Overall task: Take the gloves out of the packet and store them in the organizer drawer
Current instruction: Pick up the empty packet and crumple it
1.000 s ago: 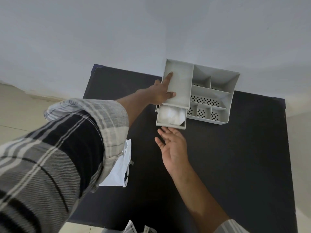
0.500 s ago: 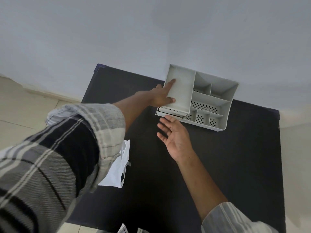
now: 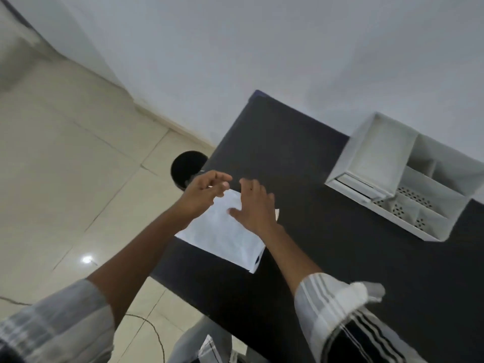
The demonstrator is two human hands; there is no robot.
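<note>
**Both hands on the packet at the desk's near-left edge**

Your left hand point(image 3: 203, 196) sits at the 11 o'clock end of the white packet point(image 3: 222, 231), fingers loosely curled and slightly apart; the fingertips meet the packet's far corner, though motion blur keeps you from telling whether they actually pinch it. Your right hand point(image 3: 254, 205) lies spread on the packet's upper face, fingers splayed and pointing toward 11 o'clock, palm pressing down and gripping nothing.

The packet lies flat on the dark desk point(image 3: 327, 258), its left corner hanging just over the desk's edge above the tiled floor point(image 3: 65, 192). A small dark mark shows at its 5 o'clock corner.

The grey organizer point(image 3: 408, 179) stands at about 2 o'clock from your hands, well apart from the packet, against the wall point(image 3: 262, 48). Its drawer point(image 3: 351, 186) front sits nearly flush with the body, so no gloves show. The perforated compartments lie on its right side.

A round black object point(image 3: 187, 167) rests on the floor beside the desk, just beyond your left hand
</note>
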